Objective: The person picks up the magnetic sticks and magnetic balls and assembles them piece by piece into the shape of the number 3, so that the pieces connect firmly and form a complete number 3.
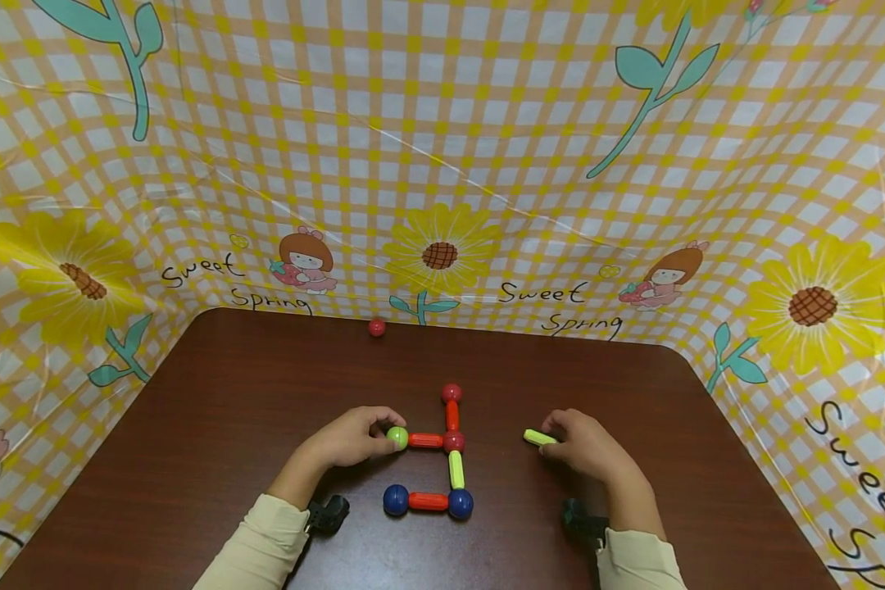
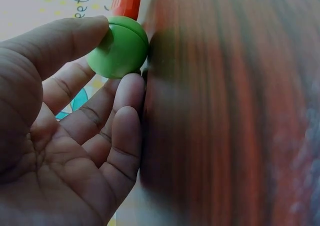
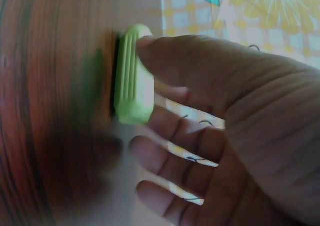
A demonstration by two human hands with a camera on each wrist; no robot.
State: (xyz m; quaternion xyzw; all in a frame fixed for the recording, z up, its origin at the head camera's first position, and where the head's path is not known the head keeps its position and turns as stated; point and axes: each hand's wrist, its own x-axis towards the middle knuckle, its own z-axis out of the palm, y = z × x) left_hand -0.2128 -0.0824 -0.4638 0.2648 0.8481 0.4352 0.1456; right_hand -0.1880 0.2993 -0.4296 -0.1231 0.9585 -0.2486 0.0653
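Note:
My left hand (image 1: 354, 436) pinches a green ball (image 2: 120, 49) between thumb and fingers, low over the table. That ball sits at the left end of a red rod (image 1: 425, 441), whose other end meets a red ball (image 1: 453, 442). From there another red rod (image 1: 452, 415) runs up to a far red ball (image 1: 451, 394), and a yellow-green rod (image 1: 456, 469) runs down to a blue ball (image 1: 460, 504). A lower red rod (image 1: 428, 501) links it to a second blue ball (image 1: 396, 500). To the right, my right hand (image 1: 586, 442) pinches a loose yellow-green rod (image 3: 132, 79) by thumb and fingers.
A lone red ball (image 1: 377, 328) lies near the far edge of the dark brown table (image 1: 280, 360). Checked cloth (image 1: 487, 180) with sunflowers rises behind the table and along both sides. Dark wrist cameras (image 1: 329, 515) sit below both hands.

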